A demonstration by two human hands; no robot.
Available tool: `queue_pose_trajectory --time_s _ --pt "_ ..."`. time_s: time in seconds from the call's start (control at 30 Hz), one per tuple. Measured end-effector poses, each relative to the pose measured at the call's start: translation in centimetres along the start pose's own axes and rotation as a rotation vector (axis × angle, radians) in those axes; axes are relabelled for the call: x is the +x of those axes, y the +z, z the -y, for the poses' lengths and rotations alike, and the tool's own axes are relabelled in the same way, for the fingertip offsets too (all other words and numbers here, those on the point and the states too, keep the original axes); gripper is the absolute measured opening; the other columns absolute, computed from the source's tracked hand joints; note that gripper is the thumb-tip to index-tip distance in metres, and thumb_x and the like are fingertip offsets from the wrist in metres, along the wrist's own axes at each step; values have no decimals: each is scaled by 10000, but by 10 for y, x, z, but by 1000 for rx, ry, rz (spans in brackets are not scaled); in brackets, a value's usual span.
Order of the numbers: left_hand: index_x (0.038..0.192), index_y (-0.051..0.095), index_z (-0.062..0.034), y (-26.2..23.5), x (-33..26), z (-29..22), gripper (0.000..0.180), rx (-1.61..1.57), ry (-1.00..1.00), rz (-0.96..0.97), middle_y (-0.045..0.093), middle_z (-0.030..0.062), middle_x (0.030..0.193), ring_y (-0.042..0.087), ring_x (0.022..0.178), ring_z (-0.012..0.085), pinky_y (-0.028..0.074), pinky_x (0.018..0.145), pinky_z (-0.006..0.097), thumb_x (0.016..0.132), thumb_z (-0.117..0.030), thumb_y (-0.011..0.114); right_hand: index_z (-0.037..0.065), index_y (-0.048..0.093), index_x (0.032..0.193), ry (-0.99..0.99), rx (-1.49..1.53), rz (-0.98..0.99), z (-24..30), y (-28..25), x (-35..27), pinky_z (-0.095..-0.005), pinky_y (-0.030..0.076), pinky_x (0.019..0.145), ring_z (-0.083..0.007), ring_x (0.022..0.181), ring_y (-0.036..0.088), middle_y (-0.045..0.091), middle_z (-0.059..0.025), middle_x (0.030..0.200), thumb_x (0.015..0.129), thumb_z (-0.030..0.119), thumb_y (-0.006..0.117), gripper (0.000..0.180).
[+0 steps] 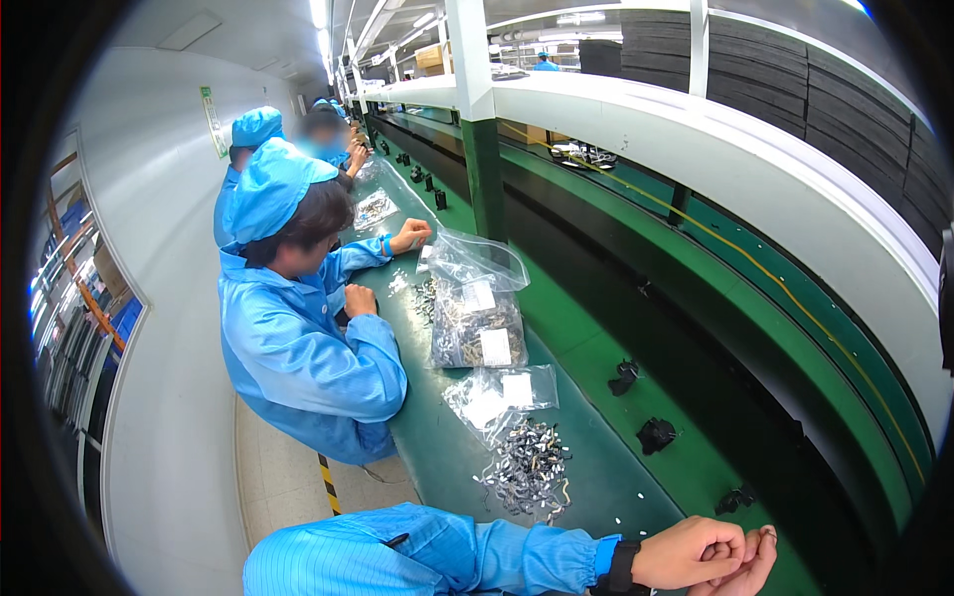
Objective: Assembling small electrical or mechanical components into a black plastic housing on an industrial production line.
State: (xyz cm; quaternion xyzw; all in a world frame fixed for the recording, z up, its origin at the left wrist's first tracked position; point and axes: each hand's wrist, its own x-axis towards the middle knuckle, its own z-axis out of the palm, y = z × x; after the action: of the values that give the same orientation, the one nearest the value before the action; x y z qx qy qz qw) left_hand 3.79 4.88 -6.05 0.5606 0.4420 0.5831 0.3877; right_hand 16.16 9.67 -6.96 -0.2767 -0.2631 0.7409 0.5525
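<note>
Clear bag (475, 323) holds metal clips (another bag (497, 395) nearly empty).

bare green table top (596, 497) lies open just left of the clasped hands; a loose pile of small metal clips (527, 469) and clear plastic bags (497, 392) crowd farther left.

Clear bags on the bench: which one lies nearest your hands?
The small flat bag beside the loose metal parts pile. The fuller bag stands farther up the bench, by the neighbour.
</note>
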Motion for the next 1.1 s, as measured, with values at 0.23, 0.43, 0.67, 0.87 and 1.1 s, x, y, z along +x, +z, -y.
queue_pose_trajectory --time_s 0.23,0.43,0.67,0.87,1.1 --pt "994 676 -32 0 3 2 85 -100 -67 127 646 14 795 575 693 49 475 620 226 971 -113 667 102 567 910 -76 180 -45 -10 -7 4 -224 386 484 -40 578 468 467 62 685 1030 218 588 168" --pt "1105 684 7 -12 3 8 136 -176 -133 132 705 31 894 627 810 60 513 719 243 980 -44 666 -6 597 1059 -99 128 -11 -10 13 4 -250 385 564 -82 646 455 488 7 727 970 112 560 152" --pt "1073 682 8 -1 3 10 102 -187 -119 192 682 14 827 602 762 58 494 703 249 990 -46 660 -3 610 1052 -101 116 -26 1 4 -4 -246 324 475 -78 556 411 502 -1 708 982 131 554 162" --pt "1053 675 2 -3 -1 9 88 -164 -106 206 694 21 841 626 771 68 505 710 256 993 -61 662 -1 618 1050 -109 112 -16 -1 2 -6 -246 328 458 -78 542 418 513 -3 713 988 139 555 165" --pt "1069 677 3 -2 4 12 96 -171 -106 192 697 22 848 624 774 63 505 712 251 992 -51 657 -1 621 1056 -68 127 14 3 1 0 -249 334 482 -81 568 425 508 -2 716 982 133 561 165"
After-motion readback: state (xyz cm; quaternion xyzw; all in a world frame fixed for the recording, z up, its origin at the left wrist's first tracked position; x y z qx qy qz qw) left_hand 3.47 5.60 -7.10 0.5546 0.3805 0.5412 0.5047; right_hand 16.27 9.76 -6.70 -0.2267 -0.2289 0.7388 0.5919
